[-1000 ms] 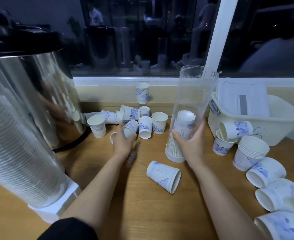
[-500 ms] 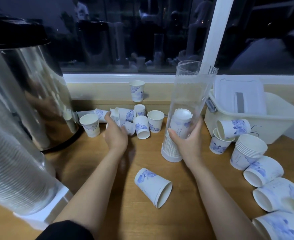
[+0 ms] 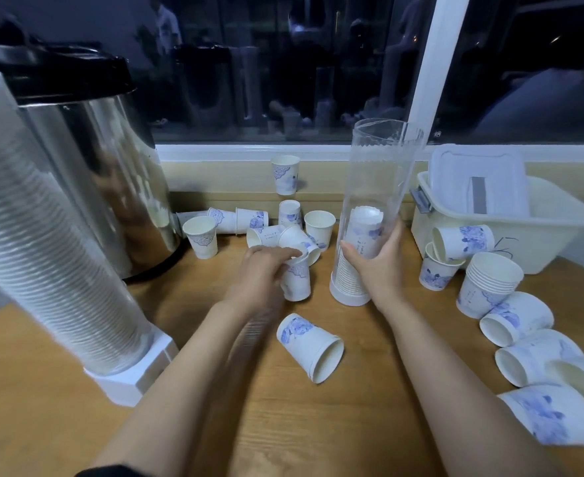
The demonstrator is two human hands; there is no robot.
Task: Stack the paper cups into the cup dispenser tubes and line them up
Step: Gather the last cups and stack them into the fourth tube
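Now our left hand pinches a paper cup at its top, just left of the clear tube, which our right hand grips upright. We should hold the tube steady and centre the cup over its opening.

Head view, forward and down, close over wooden table.

The left hand is now pinching the rim of a white paper cup with blue floral print, holding it upright just left of the base of the tall clear plastic dispenser tube. A second ago it was reaching farther from the tube, into the heap of tumbled paper cups.
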